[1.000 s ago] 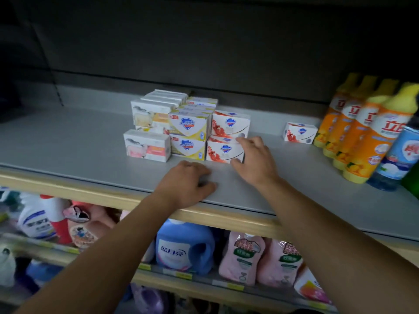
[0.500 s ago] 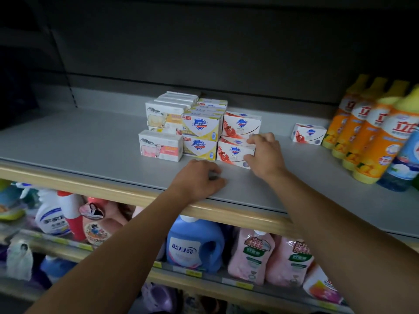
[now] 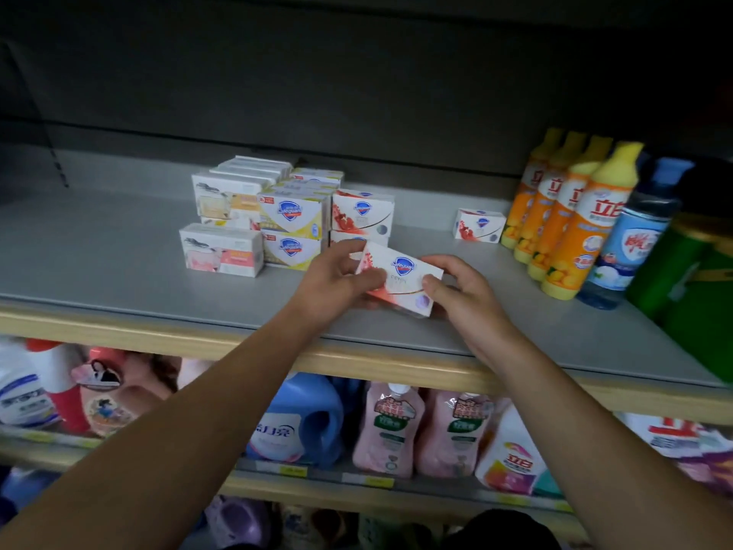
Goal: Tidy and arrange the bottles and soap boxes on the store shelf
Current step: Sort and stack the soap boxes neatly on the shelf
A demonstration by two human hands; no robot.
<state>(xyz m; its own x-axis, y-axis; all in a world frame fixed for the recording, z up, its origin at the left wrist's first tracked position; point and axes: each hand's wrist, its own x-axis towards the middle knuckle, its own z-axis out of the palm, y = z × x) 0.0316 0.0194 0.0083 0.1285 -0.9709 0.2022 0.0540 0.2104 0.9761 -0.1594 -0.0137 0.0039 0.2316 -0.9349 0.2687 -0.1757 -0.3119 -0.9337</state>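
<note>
Your left hand [image 3: 337, 279] and right hand [image 3: 462, 293] each close a grip on one red-and-white soap box [image 3: 400, 277], tilted above the grey shelf [image 3: 119, 267], near the stacked boxes [image 3: 293, 220].

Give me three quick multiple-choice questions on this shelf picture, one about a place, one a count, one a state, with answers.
1. Where does the lone red-and-white soap box sit?
A. Beside the orange bottles
B. On the lower shelf
C. On top of the stack

2. How many orange bottles stand in the row?
A. Two
B. Four
C. Six

3. The held soap box is
A. lying flat on the shelf
B. gripped by both hands
C. torn open

Answers: A, it touches nothing else, just left of them; B, four yellow caps; B, left hand and right hand pinch its ends.
</note>
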